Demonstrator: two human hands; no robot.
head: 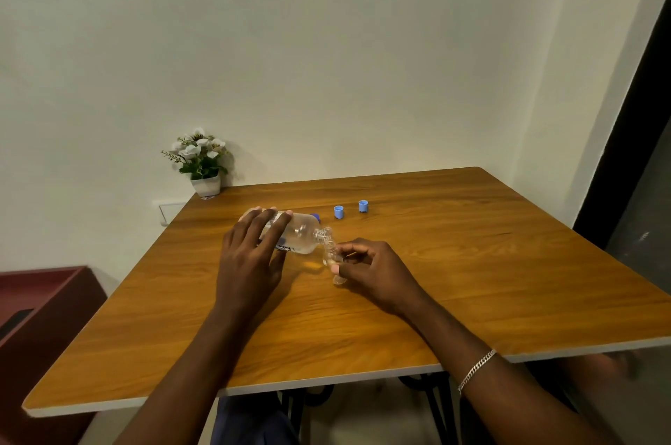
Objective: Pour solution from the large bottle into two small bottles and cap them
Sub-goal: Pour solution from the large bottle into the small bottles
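My left hand (250,256) grips the large clear bottle (303,236), tipped on its side with its open threaded neck pointing right and down. Its mouth meets the top of a small clear bottle (332,257), which my right hand (374,268) pinches between thumb and fingers just above the wooden table (472,281). Two blue caps (338,212) (363,206) stand on the table behind the bottles. A bit of blue (315,216) shows behind the large bottle; I cannot tell what it is. No second small bottle is visible.
A small white pot of white flowers (201,161) stands at the table's back left corner against the wall. A dark red cabinet (40,306) sits low to the left of the table. A dark door frame (631,139) runs down the right side.
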